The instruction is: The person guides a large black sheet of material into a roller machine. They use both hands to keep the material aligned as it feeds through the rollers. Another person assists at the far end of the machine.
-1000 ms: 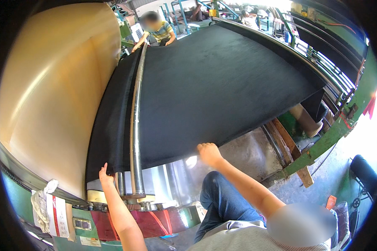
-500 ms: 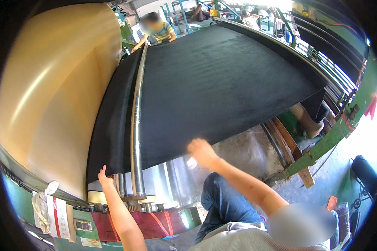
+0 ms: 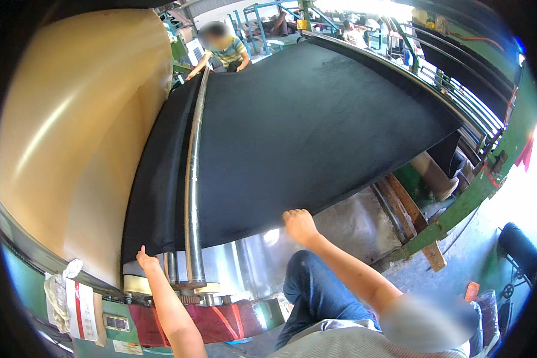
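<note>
A wide sheet of black fabric [image 3: 316, 119] stretches from the big tan drum on the left to the rails at the far right. It passes a shiny metal roller [image 3: 194, 161]. At the sheet's near left corner, my left hand [image 3: 147, 259] holds the edge, one digit upright on the cloth and the other fingers partly hidden. My right hand [image 3: 301, 228] is closed on the near edge, right of the roller, knuckles up.
The large tan drum [image 3: 83, 131] fills the left side. Across the sheet, another person [image 3: 228, 52] reaches toward its far left edge. A green frame beam [image 3: 459, 221] and wooden boards [image 3: 409, 206] stand at the right. A white cloth [image 3: 61, 298] hangs by the drum.
My right hand, blurred before, has shifted slightly right and nearer to me and is now still at the fabric's edge. My left hand has moved slightly left and nearer.
</note>
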### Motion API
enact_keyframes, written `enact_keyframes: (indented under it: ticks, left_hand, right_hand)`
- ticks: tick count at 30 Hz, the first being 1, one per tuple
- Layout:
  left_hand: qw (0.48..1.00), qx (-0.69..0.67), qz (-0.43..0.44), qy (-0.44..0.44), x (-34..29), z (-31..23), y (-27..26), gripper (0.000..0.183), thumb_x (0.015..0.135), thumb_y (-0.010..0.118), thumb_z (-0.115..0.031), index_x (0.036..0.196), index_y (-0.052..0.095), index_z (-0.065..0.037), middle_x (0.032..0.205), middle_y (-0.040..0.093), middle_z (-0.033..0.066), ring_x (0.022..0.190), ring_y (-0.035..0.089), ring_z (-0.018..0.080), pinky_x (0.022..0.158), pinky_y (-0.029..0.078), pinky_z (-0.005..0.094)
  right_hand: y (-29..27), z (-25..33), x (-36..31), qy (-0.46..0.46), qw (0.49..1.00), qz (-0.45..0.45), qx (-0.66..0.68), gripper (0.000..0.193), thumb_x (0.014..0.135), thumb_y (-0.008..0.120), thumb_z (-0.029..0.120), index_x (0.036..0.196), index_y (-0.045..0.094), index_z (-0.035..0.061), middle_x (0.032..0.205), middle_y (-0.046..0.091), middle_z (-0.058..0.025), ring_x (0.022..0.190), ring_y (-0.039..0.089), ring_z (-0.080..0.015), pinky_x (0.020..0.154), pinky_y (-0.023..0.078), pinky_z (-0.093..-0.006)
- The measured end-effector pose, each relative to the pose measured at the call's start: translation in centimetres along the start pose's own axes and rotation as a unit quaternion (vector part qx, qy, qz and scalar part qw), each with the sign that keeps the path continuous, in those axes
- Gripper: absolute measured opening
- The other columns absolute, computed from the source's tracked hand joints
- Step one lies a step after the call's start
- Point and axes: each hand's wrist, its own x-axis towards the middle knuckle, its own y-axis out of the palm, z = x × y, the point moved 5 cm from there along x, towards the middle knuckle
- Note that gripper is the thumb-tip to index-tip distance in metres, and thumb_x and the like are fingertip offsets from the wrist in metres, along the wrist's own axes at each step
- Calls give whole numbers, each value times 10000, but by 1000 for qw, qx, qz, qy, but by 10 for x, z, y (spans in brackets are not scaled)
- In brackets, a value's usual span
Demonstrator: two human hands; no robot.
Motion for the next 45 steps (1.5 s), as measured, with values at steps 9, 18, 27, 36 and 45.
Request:
enact_keyframes:
  ticks: [9,18,27,36,45]
  left_hand:
    - [992,-5,117,-49,-49,2,30,338,951,342,-292,1055,626,-140,1106,659,29,955,574,268,839,457,486]
    - [997,33,14,-71,-15,-13,-10,386,953,341,-393,1008,682,-221,1058,641,29,920,520,240,775,403,441]
    - [994,51,35,-90,-61,15,33,354,943,399,-448,961,707,-274,905,594,-23,827,476,208,621,380,349]
    - [990,51,114,-69,-32,26,31,334,947,398,-405,980,700,-267,1020,629,-12,882,539,231,678,398,419]
    - [990,10,111,-86,-33,19,27,370,971,375,-383,994,698,-204,1108,635,8,1014,555,262,832,417,504]
  right_hand:
    - [24,52,-4,-38,997,32,63,134,811,472,125,860,567,44,800,633,-135,803,630,-294,729,476,-402]
    - [-7,29,26,-104,993,-12,56,178,655,589,115,826,583,67,908,537,-100,932,502,-284,792,421,-409]
    - [4,-43,10,10,994,-3,-105,112,759,516,145,750,589,61,739,625,-100,746,613,-269,730,453,-391]
    - [16,21,5,-30,996,72,-46,122,754,529,147,814,583,56,792,640,-113,771,637,-261,714,483,-380]
    - [32,69,7,-53,996,50,48,136,770,518,128,861,574,45,864,616,-123,856,605,-281,774,464,-394]
